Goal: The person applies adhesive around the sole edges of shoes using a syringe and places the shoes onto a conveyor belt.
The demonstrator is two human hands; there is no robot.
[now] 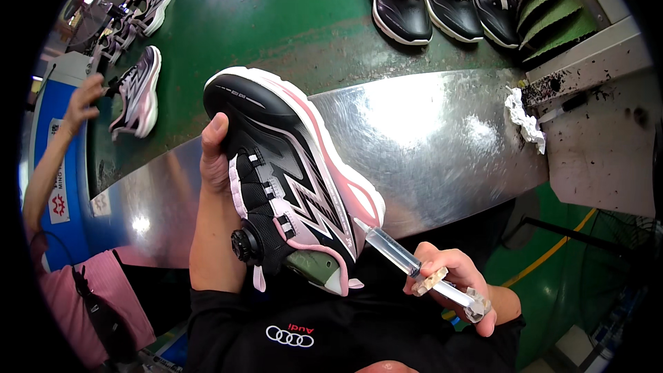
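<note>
A black and pink sneaker (304,186) with a white and pink sole is held up in front of me, toe pointing away and heel toward me. My left hand (215,148) grips it from its left side, thumb on the upper near the toe and the other fingers hidden behind. On its left side sits a round black lacing dial (245,243). My right hand (456,280) holds a clear syringe (394,250), fingers round the barrel's taped flange and the taped plunger end. The syringe's tip meets the shoe at the heel, along the edge of the sole.
A metal ledge (442,138) borders the green work surface (276,21). Several black sneakers (400,7) stand at the far right beside green ridged pads (556,14). Crumpled white tissue (525,119) lies at right. Another person's hand (84,100) is near a sneaker (141,93) at left.
</note>
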